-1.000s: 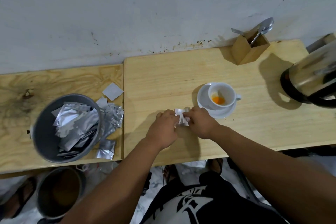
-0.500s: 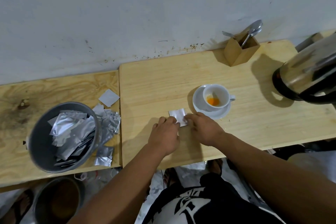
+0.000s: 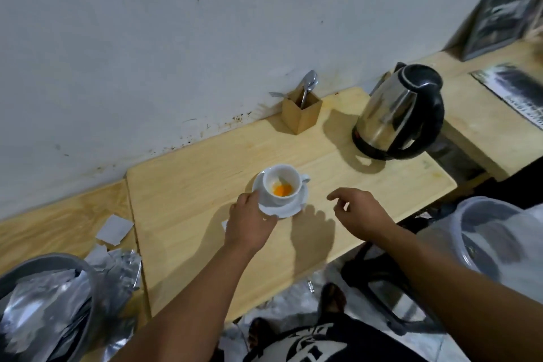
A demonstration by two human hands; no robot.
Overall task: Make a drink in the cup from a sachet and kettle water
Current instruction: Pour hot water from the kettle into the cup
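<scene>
A white cup (image 3: 274, 195) with orange powder (image 3: 282, 190) at its bottom stands on a white saucer (image 3: 298, 206) in the middle of the light wooden table (image 3: 191, 185). My left hand (image 3: 249, 223) grips the saucer's left rim, thumb on top. A white corner of the empty sachet (image 3: 224, 223) peeks out beside that hand; the rest is hidden. My right hand (image 3: 361, 214) hovers right of the saucer, fingers spread, holding nothing. The steel kettle (image 3: 393, 114) with a black handle stands at the back right.
A wooden holder (image 3: 301, 114) with a spoon (image 3: 310, 82) stands by the wall. A grey bin (image 3: 85, 270) full of foil sachets sits at the lower left, with loose sachets (image 3: 114, 229) beside it. A white plastic tub (image 3: 499, 244) is at the right.
Both hands let go of the sachet on the table. My left hand moved to the saucer's rim and my right hand lifted off to the right. The view swung right, showing the whole kettle.
</scene>
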